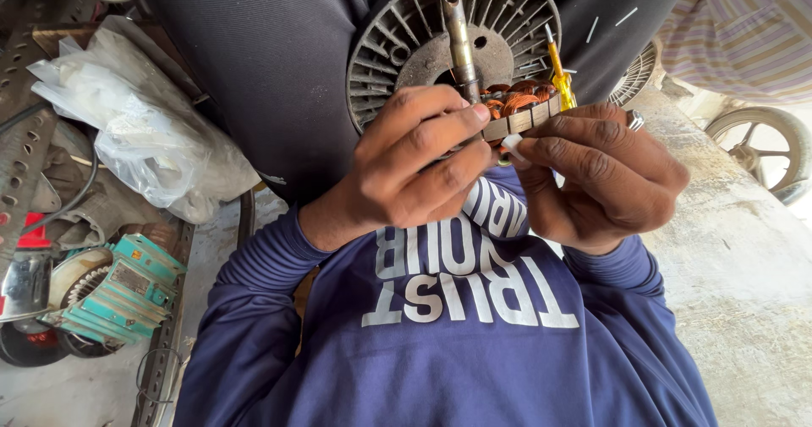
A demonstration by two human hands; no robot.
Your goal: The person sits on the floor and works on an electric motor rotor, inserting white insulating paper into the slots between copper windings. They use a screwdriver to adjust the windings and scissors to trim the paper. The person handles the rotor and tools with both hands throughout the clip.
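Note:
My left hand grips a motor stator with copper windings, fingers wrapped round its near edge. A steel shaft rises from it, in front of a round, dark, ribbed motor housing resting on my lap. My right hand, with a ring on one finger, is closed on a yellow-handled screwdriver whose handle sticks up past the stator. Its thumb and fingertip pinch a small white piece against the stator's edge. Both hands touch the stator above my blue shirt.
White plastic bags lie at the left, with a teal motor unit and metal parts below them. A concrete ledge runs along the right. A wheel and a person's striped garment are at the top right.

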